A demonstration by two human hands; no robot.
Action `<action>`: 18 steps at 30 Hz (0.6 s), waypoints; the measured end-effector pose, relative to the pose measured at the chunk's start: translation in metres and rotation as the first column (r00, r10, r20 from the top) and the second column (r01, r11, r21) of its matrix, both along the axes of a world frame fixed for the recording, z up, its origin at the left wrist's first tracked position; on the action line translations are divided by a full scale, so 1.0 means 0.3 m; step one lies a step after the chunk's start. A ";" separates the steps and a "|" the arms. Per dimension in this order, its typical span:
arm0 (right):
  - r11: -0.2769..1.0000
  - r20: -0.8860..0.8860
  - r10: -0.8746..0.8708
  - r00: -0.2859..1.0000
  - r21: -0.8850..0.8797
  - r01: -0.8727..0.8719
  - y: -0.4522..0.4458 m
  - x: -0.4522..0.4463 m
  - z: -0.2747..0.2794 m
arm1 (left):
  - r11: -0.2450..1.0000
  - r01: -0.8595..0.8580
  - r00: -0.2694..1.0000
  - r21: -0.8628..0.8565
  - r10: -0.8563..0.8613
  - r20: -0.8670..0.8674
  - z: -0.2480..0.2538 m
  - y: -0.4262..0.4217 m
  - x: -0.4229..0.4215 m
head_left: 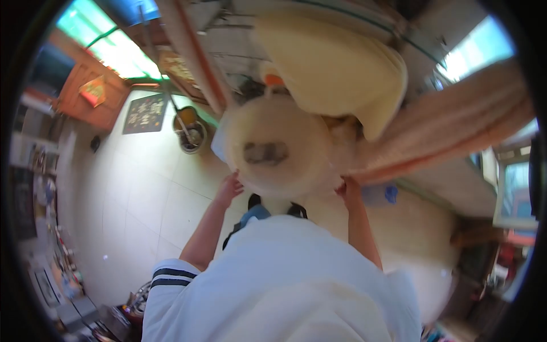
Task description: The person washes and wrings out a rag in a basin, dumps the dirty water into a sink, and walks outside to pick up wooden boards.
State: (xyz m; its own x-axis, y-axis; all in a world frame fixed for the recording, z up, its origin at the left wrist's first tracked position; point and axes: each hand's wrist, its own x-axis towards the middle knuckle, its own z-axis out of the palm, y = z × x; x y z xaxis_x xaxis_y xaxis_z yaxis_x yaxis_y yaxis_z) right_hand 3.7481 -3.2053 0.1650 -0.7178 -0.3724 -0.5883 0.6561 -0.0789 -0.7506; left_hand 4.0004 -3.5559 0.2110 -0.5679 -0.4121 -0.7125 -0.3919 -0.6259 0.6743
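Note:
A large round pale object [285, 142], like a plastic basin or stool top, fills the middle of the head view, blurred. Its surface shows a dark oval patch. At its lower left edge is my left hand [231, 188], fingers bent against the rim. My right hand [348, 188] has curled fingers at the lower right edge. Both hands appear closed on the rim, though blur softens the fingertips. Just beyond the round object hangs a pale yellow cloth or cover [336, 62], and a pinkish towel [439, 125] stretches to the right.
A mop bucket [191, 137] with a long-handled mop stands on the tiled floor [137, 199] at the left, beside a dark mat [145, 114]. A wooden door [97, 85] is farther back. Something blue [390, 194] lies right of my right hand.

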 end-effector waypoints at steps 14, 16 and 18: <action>0.943 0.112 0.187 0.976 0.259 -0.211 -0.191 0.034 -0.087 | 0.986 -0.165 0.982 -0.003 0.164 0.088 -0.135 -0.177 0.254; 0.937 0.229 0.243 0.943 0.196 -0.290 -0.208 0.057 -0.055 | 0.978 -0.208 0.972 -0.016 0.209 0.109 -0.234 -0.209 0.334; 0.926 0.184 0.246 0.951 0.244 -0.287 -0.249 0.094 -0.020 | 0.968 -0.252 0.958 -0.002 0.250 0.140 -0.391 -0.242 0.444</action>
